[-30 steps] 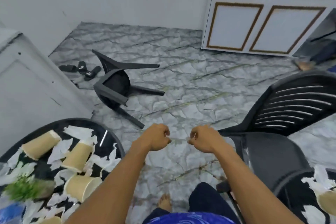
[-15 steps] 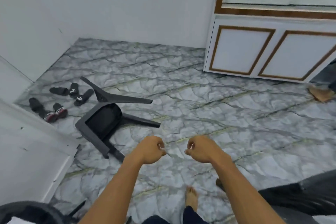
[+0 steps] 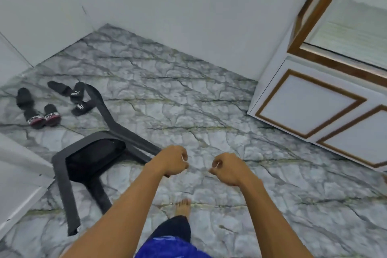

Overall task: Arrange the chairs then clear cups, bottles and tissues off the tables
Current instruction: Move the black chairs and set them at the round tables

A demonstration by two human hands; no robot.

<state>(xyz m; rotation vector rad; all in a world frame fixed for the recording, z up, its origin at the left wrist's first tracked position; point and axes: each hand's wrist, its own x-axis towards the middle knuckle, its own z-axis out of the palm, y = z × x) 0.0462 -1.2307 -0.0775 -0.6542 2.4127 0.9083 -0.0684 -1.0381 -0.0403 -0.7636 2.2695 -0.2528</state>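
A black plastic chair (image 3: 92,159) lies tipped over on the marble floor at the left, its legs pointing up and toward me. My left hand (image 3: 171,160) hangs in a fist just right of the chair's nearest leg, holding nothing. My right hand (image 3: 227,168) is also curled into a fist a little further right, over bare floor, and holds nothing. No table, cup, bottle or tissue is in view.
Several black slippers (image 3: 50,103) lie on the floor behind the chair. A white door (image 3: 18,176) stands at the left edge. A white cabinet with brown trim (image 3: 314,107) fills the right. My bare foot (image 3: 183,208) is on the marble floor (image 3: 209,128).
The view has swung left and closer to the fallen chair. The round table with cups and the upright chair have dropped out of sight. Both fists stay as they were.
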